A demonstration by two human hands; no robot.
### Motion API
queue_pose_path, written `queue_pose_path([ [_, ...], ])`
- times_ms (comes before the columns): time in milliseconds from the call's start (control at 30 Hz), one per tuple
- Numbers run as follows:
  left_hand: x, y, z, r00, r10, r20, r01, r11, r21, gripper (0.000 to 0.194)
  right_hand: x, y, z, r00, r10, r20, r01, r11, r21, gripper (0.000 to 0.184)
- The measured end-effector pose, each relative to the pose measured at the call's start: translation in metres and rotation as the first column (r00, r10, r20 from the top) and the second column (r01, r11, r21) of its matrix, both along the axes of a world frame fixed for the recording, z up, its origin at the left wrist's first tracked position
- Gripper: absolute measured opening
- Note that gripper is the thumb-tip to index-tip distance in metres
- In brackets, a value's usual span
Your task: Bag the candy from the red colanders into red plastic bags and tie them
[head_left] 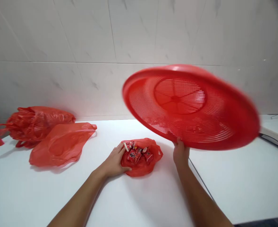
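Observation:
My right hand grips the near rim of a red round plastic strainer basket. The basket hangs in the air over the table, tilted so its hollow inside faces me; nothing lies in it. My left hand is at the left side of a red plastic bag on the table, its fingers at the upper edge and its thumb over the lower edge. Several small red wrapped packets lie in the bag's open mouth. The contents deeper in the bag are hidden.
On the left of the white table lie a bunched bundle of red plastic bags and a flattened red bag. A pale tiled wall stands behind. A white object with a black edge is at far right.

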State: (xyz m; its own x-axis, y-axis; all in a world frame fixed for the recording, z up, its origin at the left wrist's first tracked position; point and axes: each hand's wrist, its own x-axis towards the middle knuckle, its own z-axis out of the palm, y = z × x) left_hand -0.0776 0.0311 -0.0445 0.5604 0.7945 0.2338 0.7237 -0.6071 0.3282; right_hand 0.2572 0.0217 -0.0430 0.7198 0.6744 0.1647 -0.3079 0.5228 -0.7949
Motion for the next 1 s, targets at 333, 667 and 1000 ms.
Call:
queue_pose_path([
  [333, 0.0, -0.003, -0.001, 0.992, 0.095, -0.081, -0.106, 0.984, -0.144, 0.121, 0.103, 0.01, -0.008, 0.863, -0.481, -0.157, 0.494, 0.868, 0.057, 0.031],
  [667, 0.013, -0.013, 0.016, 0.994, -0.078, -0.078, 0.08, 0.996, 0.025, 0.094, 0.153, 0.004, -0.019, 0.782, -0.549, -0.294, 0.507, 0.836, -0.211, 0.015],
  [1000, 0.015, -0.009, 0.021, 0.968, 0.205, 0.148, -0.237, 0.938, 0.252, 0.024, 0.16, 0.006, -0.031, 0.764, -0.636, -0.109, 0.578, 0.749, -0.323, 0.031],
])
